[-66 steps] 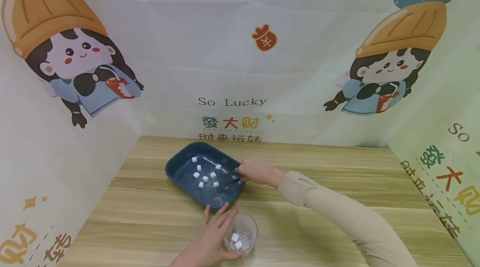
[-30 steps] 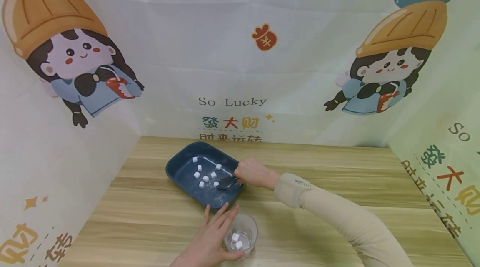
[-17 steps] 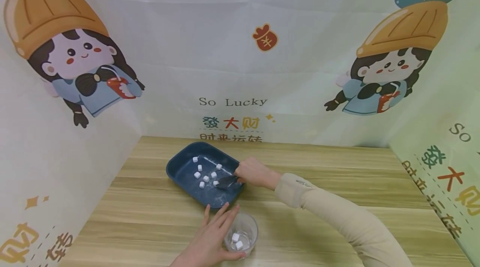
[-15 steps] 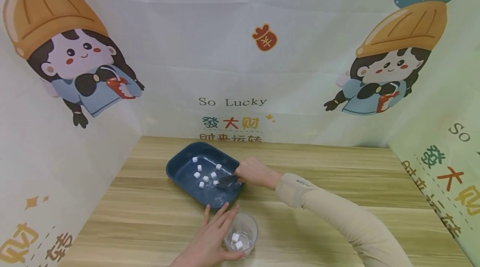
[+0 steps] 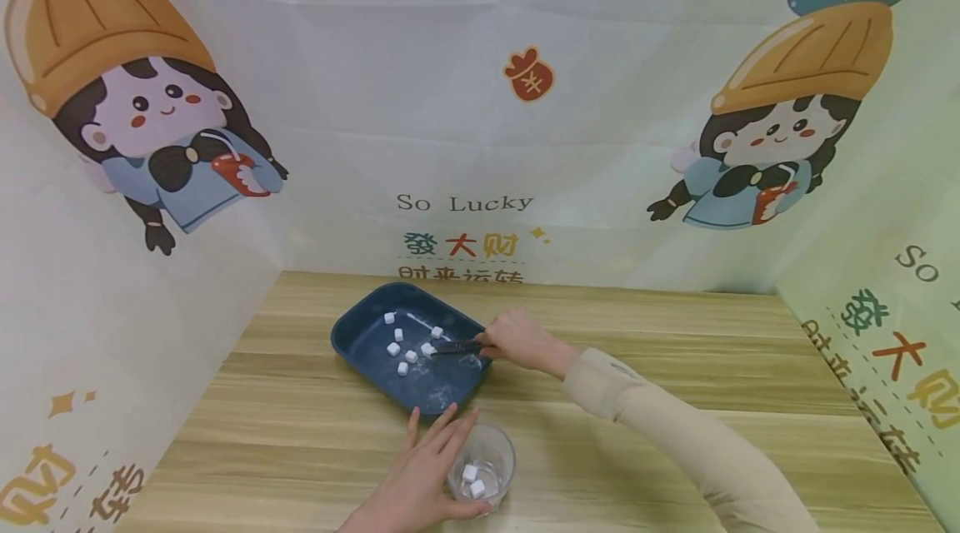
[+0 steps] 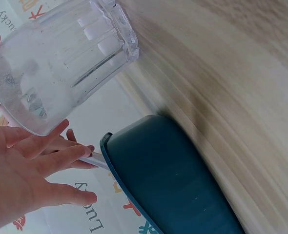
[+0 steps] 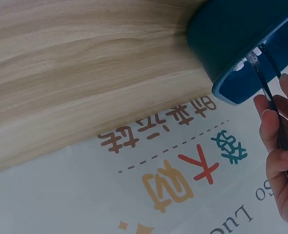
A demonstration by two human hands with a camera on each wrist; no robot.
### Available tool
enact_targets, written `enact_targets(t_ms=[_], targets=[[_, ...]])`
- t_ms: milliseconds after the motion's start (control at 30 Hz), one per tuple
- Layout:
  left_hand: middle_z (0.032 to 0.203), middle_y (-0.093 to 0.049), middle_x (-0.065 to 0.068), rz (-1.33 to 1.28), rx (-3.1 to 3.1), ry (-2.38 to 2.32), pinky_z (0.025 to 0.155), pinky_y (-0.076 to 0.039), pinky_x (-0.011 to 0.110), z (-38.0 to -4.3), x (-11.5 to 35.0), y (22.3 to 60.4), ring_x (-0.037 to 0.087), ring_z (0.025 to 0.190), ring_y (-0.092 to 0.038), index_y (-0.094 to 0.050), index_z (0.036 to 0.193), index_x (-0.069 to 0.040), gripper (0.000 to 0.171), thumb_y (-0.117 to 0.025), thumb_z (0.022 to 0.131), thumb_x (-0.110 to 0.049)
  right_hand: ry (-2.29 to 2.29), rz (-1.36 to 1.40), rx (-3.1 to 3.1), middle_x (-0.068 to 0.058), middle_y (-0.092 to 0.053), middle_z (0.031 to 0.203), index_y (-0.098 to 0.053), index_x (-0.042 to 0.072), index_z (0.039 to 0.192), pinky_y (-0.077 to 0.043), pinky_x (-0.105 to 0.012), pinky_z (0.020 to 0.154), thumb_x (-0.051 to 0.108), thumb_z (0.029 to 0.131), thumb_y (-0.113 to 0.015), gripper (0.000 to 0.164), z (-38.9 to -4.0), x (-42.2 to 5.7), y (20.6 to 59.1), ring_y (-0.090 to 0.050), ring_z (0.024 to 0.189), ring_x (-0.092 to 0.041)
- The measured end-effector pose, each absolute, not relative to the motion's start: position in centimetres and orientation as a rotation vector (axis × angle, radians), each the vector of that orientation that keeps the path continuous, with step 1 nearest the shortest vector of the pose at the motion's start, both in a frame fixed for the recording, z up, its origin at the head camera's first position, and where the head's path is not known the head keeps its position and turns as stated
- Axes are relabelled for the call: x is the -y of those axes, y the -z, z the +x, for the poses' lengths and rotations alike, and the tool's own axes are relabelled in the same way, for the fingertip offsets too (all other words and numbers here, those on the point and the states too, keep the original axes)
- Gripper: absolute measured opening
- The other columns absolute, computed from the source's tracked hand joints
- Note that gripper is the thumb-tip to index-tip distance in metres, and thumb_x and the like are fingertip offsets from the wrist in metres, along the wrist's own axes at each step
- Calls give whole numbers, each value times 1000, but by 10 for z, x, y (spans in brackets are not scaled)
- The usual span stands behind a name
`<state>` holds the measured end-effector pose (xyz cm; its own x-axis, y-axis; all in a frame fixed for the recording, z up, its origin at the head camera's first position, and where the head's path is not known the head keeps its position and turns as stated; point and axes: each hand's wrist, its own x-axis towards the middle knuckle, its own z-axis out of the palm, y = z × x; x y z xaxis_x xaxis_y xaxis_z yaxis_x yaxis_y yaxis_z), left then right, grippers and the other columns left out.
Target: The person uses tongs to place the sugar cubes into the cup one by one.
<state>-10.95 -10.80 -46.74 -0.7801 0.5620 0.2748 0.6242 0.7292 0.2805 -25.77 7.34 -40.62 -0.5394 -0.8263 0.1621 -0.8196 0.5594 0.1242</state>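
In the head view my left hand (image 5: 420,475) holds a clear glass (image 5: 501,454), thumb on its near side and index finger along the far left. Two white cubes (image 5: 477,488) lie at the bottom of the glass. The left wrist view shows the glass (image 6: 51,63) between thumb and index finger, other fingers spread. My right hand (image 5: 525,341) grips slim metal tongs (image 5: 456,346) over the dark blue tray (image 5: 435,393). Their tips are at a white cube (image 5: 427,349). The right wrist view has the tongs (image 7: 263,78) reaching into the tray, white cubes around the tips.
Several more white cubes (image 5: 393,349) lie scattered in the tray, left of the tongs. The tray stands on a wood-grain table (image 5: 637,450), just beyond the glass. Printed cloth walls (image 5: 360,141) rise at the back and both sides.
The tongs first closed in near the tray's front right cube, then shifted up and back. That cube no longer shows at its spot. The left hand and glass stay put.
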Motion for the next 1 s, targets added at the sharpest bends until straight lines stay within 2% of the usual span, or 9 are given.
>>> enact_targets(t_ms=[133,333,633,1000], targets=[[139,-41,7,-953,2765,528,99,-19,65,-110,108,468,31,129,-34,-32,137,-7,98,-55,67,-70,-114,1346,2620,-2,-71,85,-70,9,96,-52,-22,60,22,81,-64,21,-257,-79,407,-66,66,-11],[138,-42,8,-955,2782,539,99,-19,66,-110,108,467,31,129,-34,-32,137,-6,98,-54,67,-71,-258,1274,2610,-3,-71,86,-70,9,99,-51,-22,56,22,82,-62,23,-255,-89,411,-64,61,-10],[137,-44,7,-945,2758,491,98,-22,64,-109,108,466,29,128,-36,-36,135,-6,97,-62,64,-67,-405,1179,2539,-4,-71,89,-69,8,100,-52,-24,57,24,81,-63,25,-250,-103,415,-67,66,-12],[138,-42,5,-915,2824,500,100,-20,65,-109,108,465,28,130,-34,-34,136,-7,98,-55,65,-71,-566,1080,2469,-6,-71,89,-69,9,100,-46,-14,52,24,81,-63,25,-239,-120,418,-65,62,-9]])
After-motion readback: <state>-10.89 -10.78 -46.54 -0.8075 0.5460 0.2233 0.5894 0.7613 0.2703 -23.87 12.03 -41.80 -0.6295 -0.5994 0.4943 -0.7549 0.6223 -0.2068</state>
